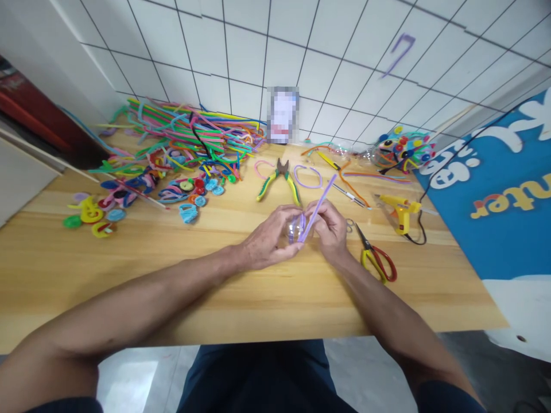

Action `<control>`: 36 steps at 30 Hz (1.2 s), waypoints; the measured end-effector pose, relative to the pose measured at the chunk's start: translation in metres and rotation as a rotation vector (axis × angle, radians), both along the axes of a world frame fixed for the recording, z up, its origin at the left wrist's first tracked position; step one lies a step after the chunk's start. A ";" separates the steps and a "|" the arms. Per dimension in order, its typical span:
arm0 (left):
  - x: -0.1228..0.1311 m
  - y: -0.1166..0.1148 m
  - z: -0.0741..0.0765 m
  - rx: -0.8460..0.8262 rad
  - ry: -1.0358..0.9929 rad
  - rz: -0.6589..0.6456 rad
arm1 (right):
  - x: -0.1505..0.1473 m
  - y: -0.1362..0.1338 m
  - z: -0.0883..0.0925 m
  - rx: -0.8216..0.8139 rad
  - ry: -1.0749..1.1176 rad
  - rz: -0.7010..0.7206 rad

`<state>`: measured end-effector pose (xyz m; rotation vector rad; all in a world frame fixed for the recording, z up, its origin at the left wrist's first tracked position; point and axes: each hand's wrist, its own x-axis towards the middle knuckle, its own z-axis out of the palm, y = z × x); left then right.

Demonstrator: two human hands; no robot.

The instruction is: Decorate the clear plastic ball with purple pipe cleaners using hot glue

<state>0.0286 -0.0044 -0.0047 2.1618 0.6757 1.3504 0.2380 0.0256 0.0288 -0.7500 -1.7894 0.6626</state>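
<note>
A small transparent ball (pixel 294 230) rests in my left hand (pixel 267 240), whose fingers and thumb curve around it. A purple pipe cleaner (pixel 321 201) slants up and to the right across the ball's near side. My right hand (pixel 332 229) is closed at the ball's right side, pinching the purple strand; its fingertips are partly hidden. Just beyond the hands lie green-and-yellow pliers (pixel 282 169) with handles spread, and a purple pipe cleaner loop (pixel 308 176). Scissors with red and yellow handles (pixel 379 263) lie right of my right wrist.
A heap of colourful pipe cleaners (pixel 185 132) fills the back left, with several curled pieces (pixel 189 212) before it. A phone (pixel 283 117) leans on the tiled wall. At right are a yellow glue gun (pixel 401 211), a pen (pixel 348 194) and a bag of colourful balls (pixel 402 150).
</note>
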 end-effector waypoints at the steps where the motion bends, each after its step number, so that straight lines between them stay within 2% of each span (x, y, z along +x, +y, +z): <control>1: 0.000 0.000 0.000 -0.015 0.007 0.004 | 0.000 -0.001 0.001 0.002 -0.007 -0.001; 7: -0.002 0.002 0.004 -0.108 0.022 0.018 | 0.001 0.001 0.005 -0.050 -0.015 0.056; 15: -0.006 0.003 0.005 -0.169 0.068 -0.024 | 0.001 0.004 0.009 -0.435 0.100 0.235; 20: -0.006 0.003 0.003 -0.192 0.053 -0.052 | -0.002 0.004 0.006 -0.616 0.210 0.247; 36: -0.002 0.006 -0.004 -0.126 -0.016 -0.053 | -0.009 0.007 0.005 -0.777 0.327 0.260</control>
